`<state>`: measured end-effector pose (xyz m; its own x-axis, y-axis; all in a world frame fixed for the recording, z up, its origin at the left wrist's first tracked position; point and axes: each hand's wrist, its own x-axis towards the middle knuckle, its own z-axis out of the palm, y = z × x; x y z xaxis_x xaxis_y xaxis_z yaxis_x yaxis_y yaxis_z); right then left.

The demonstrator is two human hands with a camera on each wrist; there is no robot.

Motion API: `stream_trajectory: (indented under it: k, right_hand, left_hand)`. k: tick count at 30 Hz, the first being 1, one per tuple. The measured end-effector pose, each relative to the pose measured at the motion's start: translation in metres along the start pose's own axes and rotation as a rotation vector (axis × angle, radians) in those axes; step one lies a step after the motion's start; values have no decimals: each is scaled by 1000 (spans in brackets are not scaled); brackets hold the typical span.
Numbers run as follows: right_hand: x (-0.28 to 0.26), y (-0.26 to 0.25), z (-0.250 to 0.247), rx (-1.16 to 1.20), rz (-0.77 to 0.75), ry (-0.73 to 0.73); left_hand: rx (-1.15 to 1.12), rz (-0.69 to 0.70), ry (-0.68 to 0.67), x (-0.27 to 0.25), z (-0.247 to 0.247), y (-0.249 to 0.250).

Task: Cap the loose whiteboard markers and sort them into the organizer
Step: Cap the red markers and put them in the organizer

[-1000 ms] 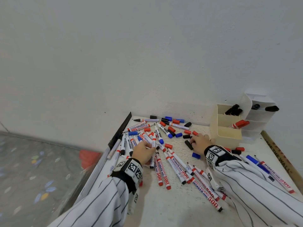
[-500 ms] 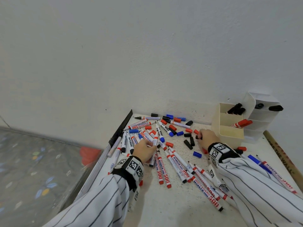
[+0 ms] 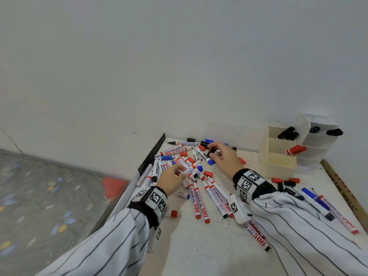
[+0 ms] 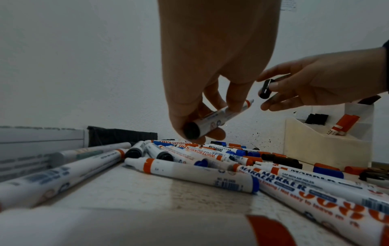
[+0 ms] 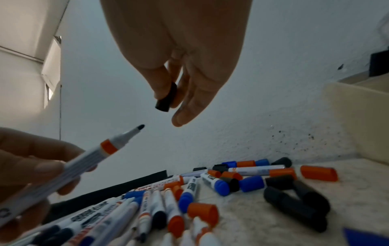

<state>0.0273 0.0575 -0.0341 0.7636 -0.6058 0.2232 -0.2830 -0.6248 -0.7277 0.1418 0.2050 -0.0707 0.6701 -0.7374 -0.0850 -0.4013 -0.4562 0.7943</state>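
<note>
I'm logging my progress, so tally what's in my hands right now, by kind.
Uncapped marker, held by left hand: 1
Black cap, pinched by right hand: 1
Total: 2

Home room: patterned mattress (image 3: 39, 196) beside the table (image 3: 199, 246).

Loose markers (image 3: 201, 198) and caps crowd the tabletop's (image 3: 199, 246) far-left half. The organizer (image 3: 278, 156) blocks the far-right corner. Bare surface lies along the near edge.
</note>
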Motion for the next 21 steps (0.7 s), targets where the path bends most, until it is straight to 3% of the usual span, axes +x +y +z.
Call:
stream_trajectory:
  k: [11,13,16,19,21]
  right_hand:
    - [-16,-9,20,-2,49,-182]
    - [-19,-13,23,12,76,-162]
    - [-22,-22,28,69,125,-107]
    - [-25,-27,36,94,145,-101]
    - [-27,-27,41,129,138,-103]
  left_hand:
    - [-10,69,-46,-17,-12,-5]
    - [-21,135,-54,-25,-15,1]
    - [177,251,-44,-39,-17,11]
    - [274,248,-52,-45,-18,16]
    - [200,183,-149,-46,-20,16]
